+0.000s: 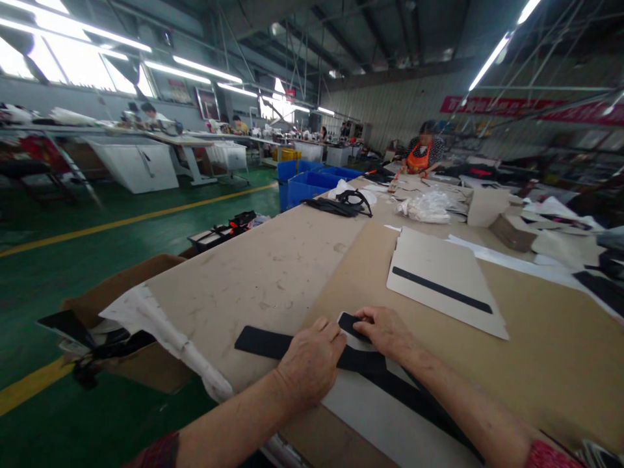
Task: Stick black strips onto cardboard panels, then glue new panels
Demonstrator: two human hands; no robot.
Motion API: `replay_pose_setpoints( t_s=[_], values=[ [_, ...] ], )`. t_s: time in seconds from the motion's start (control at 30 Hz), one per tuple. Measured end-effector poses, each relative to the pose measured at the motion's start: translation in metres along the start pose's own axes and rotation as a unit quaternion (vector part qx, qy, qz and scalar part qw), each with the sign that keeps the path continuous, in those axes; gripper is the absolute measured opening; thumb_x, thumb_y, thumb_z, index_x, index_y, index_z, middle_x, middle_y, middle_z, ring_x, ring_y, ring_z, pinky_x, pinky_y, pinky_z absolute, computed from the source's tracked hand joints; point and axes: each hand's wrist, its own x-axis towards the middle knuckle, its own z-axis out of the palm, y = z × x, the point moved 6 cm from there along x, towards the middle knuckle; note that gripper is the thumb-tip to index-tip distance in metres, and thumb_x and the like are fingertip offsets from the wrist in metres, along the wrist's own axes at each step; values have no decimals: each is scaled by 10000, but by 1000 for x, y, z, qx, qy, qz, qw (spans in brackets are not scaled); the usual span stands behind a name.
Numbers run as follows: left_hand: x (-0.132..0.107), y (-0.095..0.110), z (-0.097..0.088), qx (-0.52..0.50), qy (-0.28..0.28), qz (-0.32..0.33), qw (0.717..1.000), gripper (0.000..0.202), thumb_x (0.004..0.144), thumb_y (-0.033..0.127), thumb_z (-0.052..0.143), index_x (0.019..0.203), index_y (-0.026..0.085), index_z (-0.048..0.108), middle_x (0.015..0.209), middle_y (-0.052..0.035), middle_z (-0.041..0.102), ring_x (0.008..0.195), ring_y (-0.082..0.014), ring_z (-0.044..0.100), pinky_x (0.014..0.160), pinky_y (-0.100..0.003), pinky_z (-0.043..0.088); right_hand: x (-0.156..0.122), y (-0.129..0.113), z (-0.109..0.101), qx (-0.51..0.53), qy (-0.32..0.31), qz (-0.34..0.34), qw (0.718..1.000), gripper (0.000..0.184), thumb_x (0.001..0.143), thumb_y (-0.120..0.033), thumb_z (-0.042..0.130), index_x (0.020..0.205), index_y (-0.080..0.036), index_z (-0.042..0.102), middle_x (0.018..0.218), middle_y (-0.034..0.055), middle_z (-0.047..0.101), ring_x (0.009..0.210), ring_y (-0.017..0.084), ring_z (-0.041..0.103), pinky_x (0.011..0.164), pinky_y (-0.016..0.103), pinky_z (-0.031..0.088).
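Note:
My left hand [312, 361] lies across a black fabric strip [263, 342], its fingers bunched and pressed down close to the corner of a pale board [370, 413]. Just to its right, my right hand [387, 331] pinches the end of a second black strip [351, 323] at that board's far edge. That strip continues under my right forearm, where part of it is hidden. Farther back on the table rests a separate stack of pale boards [439, 260], the top one carrying a black strip [439, 289].
Brown board covers the table [244, 273]. A cardboard box [146, 364] of scraps stands on the floor at left. Black straps [341, 205], blue bins [312, 185] and plastic bags [429, 207] lie farther off. A person in an orange apron [419, 156] is at the far end.

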Motion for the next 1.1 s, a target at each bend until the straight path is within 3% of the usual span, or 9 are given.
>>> replay_pose_setpoints(
  t_s=[0.2, 0.33, 0.47, 0.53, 0.67, 0.77, 0.93, 1.1],
  values=[
    [3, -1, -2, 26, -4, -9, 1000, 255, 835, 143, 482, 1060, 189, 593, 1419, -95, 456, 1187, -268, 467, 965, -402, 480, 4, -1, 5, -25, 2, -4, 1000, 171, 780, -229, 602, 857, -201, 752, 786, 35, 734, 734, 177, 636, 655, 273, 407],
    [8, 0, -1, 46, -29, 12, 998, 286, 800, 123, 496, 1064, 172, 593, 1427, -103, 478, 1159, -271, 480, 977, -406, 475, 2, 1, -5, -18, -11, -6, 1000, 254, 762, -252, 638, 991, -187, 727, 856, 38, 736, 764, 173, 637, 686, 270, 429],
    [10, -1, -2, 48, -27, 13, 998, 314, 771, 100, 501, 1058, 186, 596, 1429, -77, 489, 1157, -264, 478, 1001, -407, 457, -26, 35, -34, 44, -153, 18, 987, 528, 651, -234, 709, 1174, -201, 643, 937, 25, 725, 774, 175, 643, 662, 265, 455],
    [10, -2, -2, 43, -28, 10, 999, 319, 760, 85, 493, 1043, 186, 603, 1430, -77, 492, 1161, -263, 474, 1010, -409, 449, -51, 65, -53, 88, -197, 58, 975, 501, 645, -235, 687, 1141, -204, 635, 948, 25, 715, 789, 177, 640, 664, 270, 461],
    [10, -5, 3, 31, -27, 4, 999, 346, 738, 70, 493, 1038, 192, 615, 1444, -72, 484, 1185, -266, 459, 1024, -412, 439, -100, 126, -83, 168, -119, 141, 968, 284, 649, -304, 646, 907, -192, 609, 793, -3, 657, 671, 132, 573, 584, 239, 411],
    [10, -7, 5, 32, -19, 7, 999, 393, 722, 55, 495, 1064, 203, 620, 1455, -63, 477, 1220, -269, 442, 1039, -419, 425, -123, 152, -84, 205, -32, 177, 962, 242, 671, -369, 637, 828, -195, 575, 660, -38, 574, 568, 98, 496, 526, 221, 360],
    [11, -7, 3, 45, -18, 7, 999, 387, 713, 59, 504, 1047, 199, 640, 1447, -61, 493, 1228, -277, 458, 1057, -442, 418, -136, 158, -68, 225, 27, 206, 952, 206, 699, -338, 610, 839, -191, 580, 626, -46, 542, 524, 86, 487, 509, 217, 381],
    [11, -8, 2, 59, -6, 12, 998, 438, 709, 56, 489, 1090, 205, 643, 1446, -39, 501, 1229, -276, 467, 1056, -449, 429, -140, 160, -65, 176, 83, 203, 960, 109, 748, -232, 580, 850, -211, 549, 620, -65, 518, 506, 81, 491, 481, 201, 384]
  ],
)
